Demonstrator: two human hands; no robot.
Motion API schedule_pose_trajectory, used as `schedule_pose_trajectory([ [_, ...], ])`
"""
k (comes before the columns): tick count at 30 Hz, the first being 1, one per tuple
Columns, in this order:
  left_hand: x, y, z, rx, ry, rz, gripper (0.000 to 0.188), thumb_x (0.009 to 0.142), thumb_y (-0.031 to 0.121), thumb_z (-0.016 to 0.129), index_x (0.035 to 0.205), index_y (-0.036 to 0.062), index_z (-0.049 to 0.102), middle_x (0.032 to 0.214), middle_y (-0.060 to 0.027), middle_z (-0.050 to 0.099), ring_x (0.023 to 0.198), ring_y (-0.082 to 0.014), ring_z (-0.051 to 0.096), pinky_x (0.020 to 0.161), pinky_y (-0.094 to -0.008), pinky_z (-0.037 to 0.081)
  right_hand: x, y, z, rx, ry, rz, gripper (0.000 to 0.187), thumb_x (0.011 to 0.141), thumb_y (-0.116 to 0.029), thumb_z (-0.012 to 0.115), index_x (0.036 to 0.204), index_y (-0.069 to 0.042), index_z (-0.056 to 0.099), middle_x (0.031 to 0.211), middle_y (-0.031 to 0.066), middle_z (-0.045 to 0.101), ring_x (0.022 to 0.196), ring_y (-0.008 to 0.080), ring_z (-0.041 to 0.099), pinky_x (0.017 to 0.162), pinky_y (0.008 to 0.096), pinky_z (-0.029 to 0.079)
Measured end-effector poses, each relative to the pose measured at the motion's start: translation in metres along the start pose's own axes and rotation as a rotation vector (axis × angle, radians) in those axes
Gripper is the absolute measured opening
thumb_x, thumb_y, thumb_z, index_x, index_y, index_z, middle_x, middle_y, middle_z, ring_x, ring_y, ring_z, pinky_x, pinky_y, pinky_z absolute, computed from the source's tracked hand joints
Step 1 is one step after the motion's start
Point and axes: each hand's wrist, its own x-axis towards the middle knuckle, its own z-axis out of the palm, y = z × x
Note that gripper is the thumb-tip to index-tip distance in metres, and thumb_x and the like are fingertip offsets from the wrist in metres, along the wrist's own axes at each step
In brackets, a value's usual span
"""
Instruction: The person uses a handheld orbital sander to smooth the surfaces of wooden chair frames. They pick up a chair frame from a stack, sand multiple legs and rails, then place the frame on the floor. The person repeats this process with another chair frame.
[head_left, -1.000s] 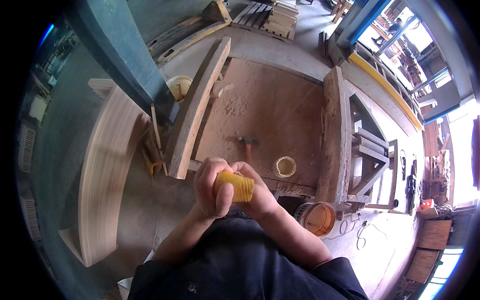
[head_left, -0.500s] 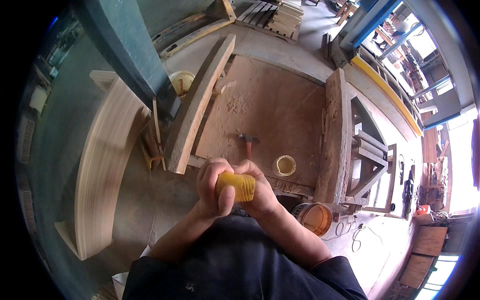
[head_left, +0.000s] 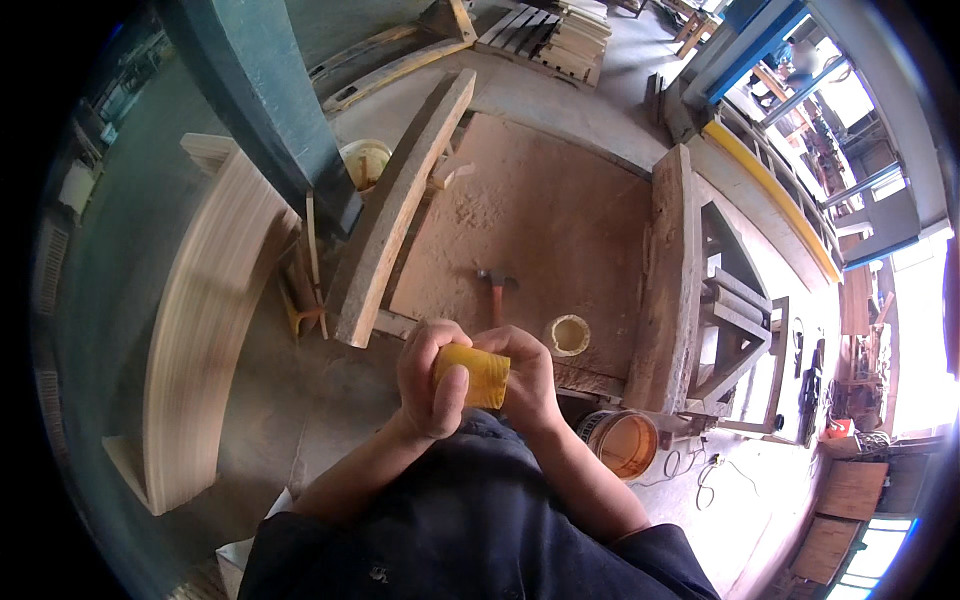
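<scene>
In front of my chest I hold a small yellow cylinder-like piece [head_left: 483,378]; its exact kind does not show. My left hand [head_left: 427,382] is wrapped round its left end, the thumb lying along the near side. Closed at its right end is my right hand [head_left: 529,378], with most of its fingers hidden behind the piece. Just beyond my hands a hammer [head_left: 496,289] with a dark head and reddish handle lies on a brown, dusty board top [head_left: 560,210]. A small round pot [head_left: 568,336] with a pale, crusted rim stands to its right.
Thick wooden beams flank the board top, one at the left [head_left: 405,210] and one at the right [head_left: 669,280]. A bucket [head_left: 626,444] stands below the near right corner. On the left are a green post [head_left: 262,100] and a curved stack of wooden strips [head_left: 205,330].
My right hand has shifted slightly on the yellow piece and sits more upright. The ridges seen on the piece earlier now look smoother. My head view has moved a little.
</scene>
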Motion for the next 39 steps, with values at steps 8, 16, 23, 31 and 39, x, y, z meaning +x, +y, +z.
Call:
schedule_pose_trajectory([
  [8,0.009,0.021,0.000,-0.046,0.005,0.040,0.021,0.088,0.018,0.060,0.100,0.0003,0.058,0.092,-0.0165,0.061,0.080,-0.0279,0.060,0.074,-0.0394,0.051,-0.008,0.014,0.005,0.500,-0.131,0.122,0.023,0.099,-0.012,0.072,0.116,-0.005,0.059,0.111,0.0057,0.066,0.100,0.0145,0.066,0.089,0.0290,0.055],
  [16,0.015,0.026,0.001,-0.012,0.025,0.235,0.026,0.083,0.020,0.065,0.097,-0.0015,0.062,0.088,-0.0166,0.065,0.074,-0.0287,0.063,0.067,-0.0387,0.054,-0.009,0.003,0.011,0.856,-0.149,0.428,0.030,0.101,-0.017,0.069,0.124,-0.008,0.054,0.119,0.0093,0.063,0.108,0.0225,0.068,0.094,0.0379,0.060],
  [23,0.012,0.019,0.004,-0.035,0.032,0.255,0.027,0.085,0.022,0.064,0.098,-0.0019,0.061,0.087,-0.0163,0.064,0.074,-0.0285,0.063,0.066,-0.0386,0.053,-0.010,0.025,0.003,1.025,-0.096,0.509,0.022,0.101,-0.015,0.068,0.119,-0.010,0.057,0.117,0.0108,0.064,0.104,0.0246,0.070,0.090,0.0398,0.062],
  [31,0.013,0.017,0.004,-0.013,0.006,0.256,0.027,0.085,0.021,0.063,0.099,-0.0016,0.060,0.088,-0.0166,0.063,0.074,-0.0297,0.063,0.068,-0.0396,0.053,-0.012,0.007,0.009,0.850,-0.071,0.368,0.015,0.103,-0.016,0.066,0.114,-0.010,0.059,0.112,0.0104,0.066,0.102,0.0240,0.070,0.086,0.0379,0.062],
  [39,0.005,0.010,0.007,-0.027,-0.041,0.135,0.025,0.086,0.018,0.061,0.102,-0.0011,0.061,0.092,-0.0180,0.065,0.079,-0.0322,0.065,0.074,-0.0416,0.054,-0.014,0.015,0.000,0.691,-0.072,0.285,0.016,0.101,-0.014,0.069,0.113,-0.008,0.060,0.111,0.0089,0.067,0.099,0.0190,0.069,0.088,0.0338,0.059],
])
